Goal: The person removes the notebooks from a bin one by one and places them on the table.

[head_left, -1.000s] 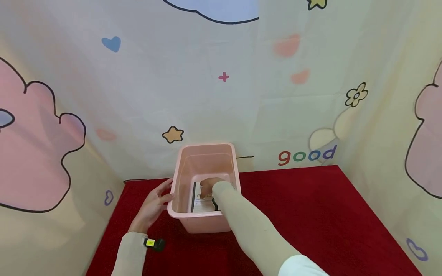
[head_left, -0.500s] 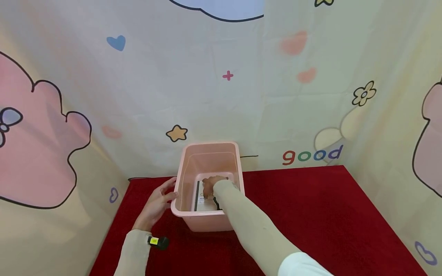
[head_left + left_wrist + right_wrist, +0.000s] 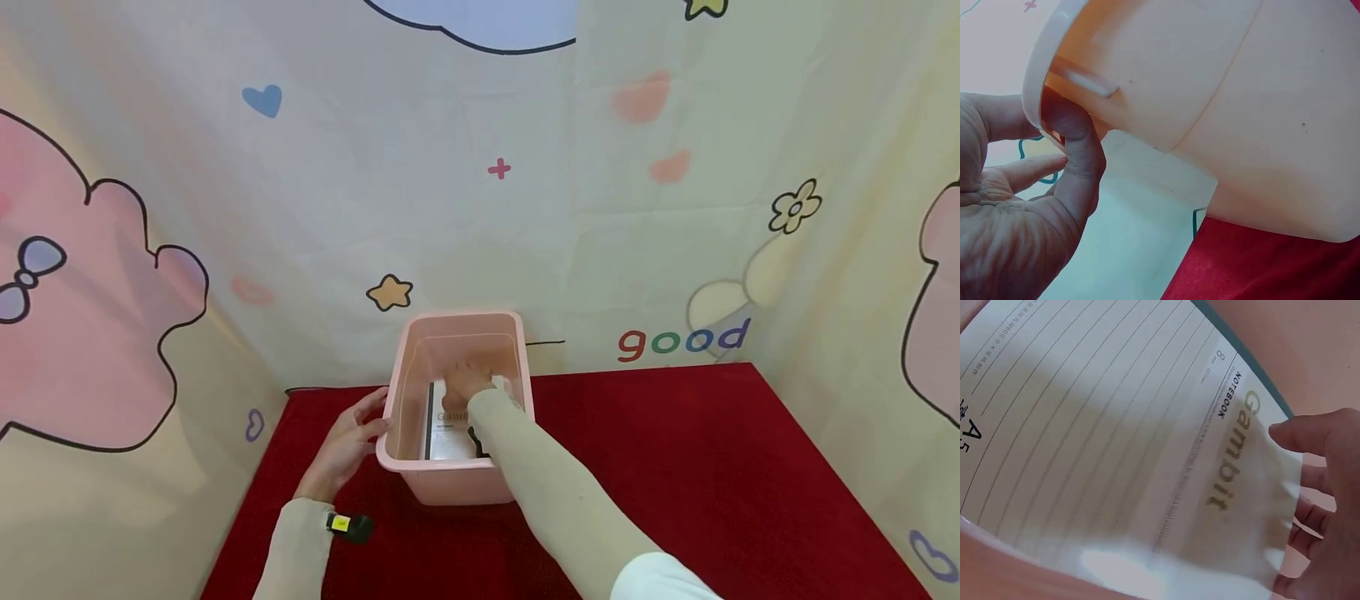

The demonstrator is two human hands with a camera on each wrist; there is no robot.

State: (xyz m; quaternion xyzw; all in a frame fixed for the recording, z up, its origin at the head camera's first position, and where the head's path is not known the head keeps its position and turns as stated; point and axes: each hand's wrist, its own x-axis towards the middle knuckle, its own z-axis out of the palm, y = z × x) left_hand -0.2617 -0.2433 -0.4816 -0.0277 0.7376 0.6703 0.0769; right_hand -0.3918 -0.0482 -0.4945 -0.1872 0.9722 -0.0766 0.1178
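A pale pink plastic bin (image 3: 459, 487) stands on the red cloth, against the backdrop. Inside it is an A5 notebook (image 3: 448, 443) with a pale lined cover, a dark green spine strip and the word Gambit. My right hand (image 3: 463, 388) reaches in and pinches the notebook's far edge; in the right wrist view, the thumb (image 3: 1294, 432) lies on the cover and the other fingers tuck beneath, and the cover bows. At the bin's left side, my left hand (image 3: 343, 446) holds the rim, its bent thumb (image 3: 1082, 156) under the lip in the left wrist view.
Red cloth (image 3: 645, 467) covers the table and stretches away to the right of the bin. A pale printed backdrop (image 3: 585, 275) hangs right behind the bin and along both sides. A dark wrist camera (image 3: 352, 527) is strapped to the left wrist.
My right hand has shifted toward the far end of the bin, and the notebook's far edge has come up with it. The left hand stays at the rim. The head view has turned slightly left.
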